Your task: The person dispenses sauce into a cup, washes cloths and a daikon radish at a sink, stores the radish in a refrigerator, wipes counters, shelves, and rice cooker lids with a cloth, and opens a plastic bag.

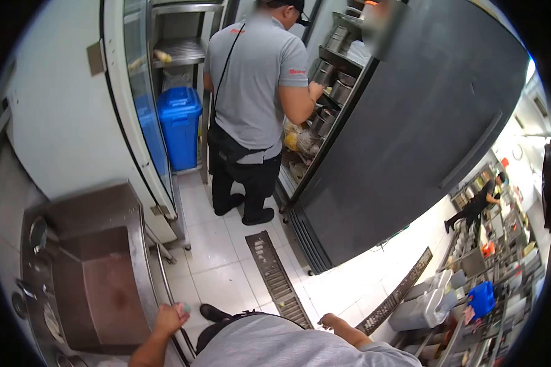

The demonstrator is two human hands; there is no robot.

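Note:
My left hand (170, 319) is beside the front rail of a steel sink (138, 238), closed around a small pale green thing (186, 308). What that thing is, I cannot make out. My right hand (333, 322) hangs low in front of my grey shirt, near a floor drain grate (278, 278). Its fingers are loosely bent and slightly apart, and no object shows in them.
Ahead, a person in a grey shirt (254, 85) stands at an open dark fridge door (398, 140), before shelves with metal pots (341, 92). A blue lidded bin (179, 128) is to the left. At right are grey containers (419, 306) and another person (477, 205).

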